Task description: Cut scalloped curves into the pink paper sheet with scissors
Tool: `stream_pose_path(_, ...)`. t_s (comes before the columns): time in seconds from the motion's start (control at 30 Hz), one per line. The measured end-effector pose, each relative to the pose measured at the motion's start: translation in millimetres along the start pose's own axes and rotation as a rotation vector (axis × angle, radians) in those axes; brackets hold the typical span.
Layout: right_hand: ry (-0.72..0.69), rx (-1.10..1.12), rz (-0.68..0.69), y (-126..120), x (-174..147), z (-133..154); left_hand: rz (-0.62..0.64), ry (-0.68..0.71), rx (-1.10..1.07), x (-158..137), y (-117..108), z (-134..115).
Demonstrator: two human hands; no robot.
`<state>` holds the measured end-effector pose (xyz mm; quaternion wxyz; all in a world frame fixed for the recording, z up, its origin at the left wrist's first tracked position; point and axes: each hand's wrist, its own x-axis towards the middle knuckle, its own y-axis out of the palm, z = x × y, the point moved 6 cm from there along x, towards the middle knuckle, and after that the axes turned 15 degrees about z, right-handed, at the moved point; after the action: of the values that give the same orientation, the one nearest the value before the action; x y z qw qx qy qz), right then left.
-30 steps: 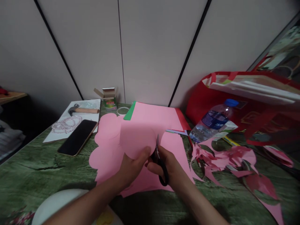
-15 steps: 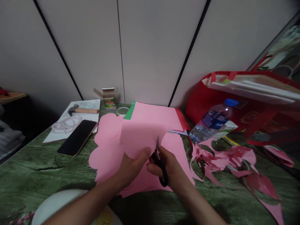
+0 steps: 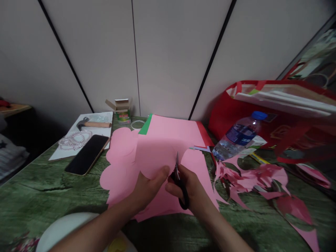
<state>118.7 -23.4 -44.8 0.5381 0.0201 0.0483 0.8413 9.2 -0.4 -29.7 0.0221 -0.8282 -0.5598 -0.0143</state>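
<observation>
In the middle of the head view, my left hand [image 3: 150,185] pinches a sheet of pink paper [image 3: 154,155] by its lower edge, thumb on top. The sheet is raised above other pink paper and has a rounded cut edge on its right side. My right hand [image 3: 189,185] grips black-handled scissors [image 3: 183,192], with fingers in the loops. Their blades point away from me and sit at the paper's curved edge, just right of my left thumb. Beneath both hands lie more pink sheets [image 3: 123,196], some with scalloped round edges on the left.
Pink scraps [image 3: 258,176], a water bottle [image 3: 237,136] and a red bag [image 3: 223,108] are at right. On the left lie a phone [image 3: 88,154], a bead string [image 3: 75,140] and a hammer [image 3: 96,124]. A small box [image 3: 123,113] stands by the wall. A white round object [image 3: 63,227] is near front.
Almost nothing differs. Both hands, the paper and the scissors keep nearly the same place, and the whole view has shifted very slightly.
</observation>
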Motion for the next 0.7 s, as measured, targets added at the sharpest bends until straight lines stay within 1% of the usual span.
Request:
stream_pose_path(0.17, -0.008, -0.005, -0.015, -0.2, 0.0, 1.0, 0.014, 0.007, 0.004, 0.7, -0.3, 0.2)
stream_pose_path(0.6, 0.002, 0.004, -0.028, 0.1, 0.2, -1.5, -0.021, 0.009, 0.039, 2.0, -3.0, 0.1)
stream_pose_path(0.7, 0.003, 0.007, -0.029, -0.2, 0.0, -3.5, 0.003, 0.006, 0.034, 3.2, -2.0, 0.7)
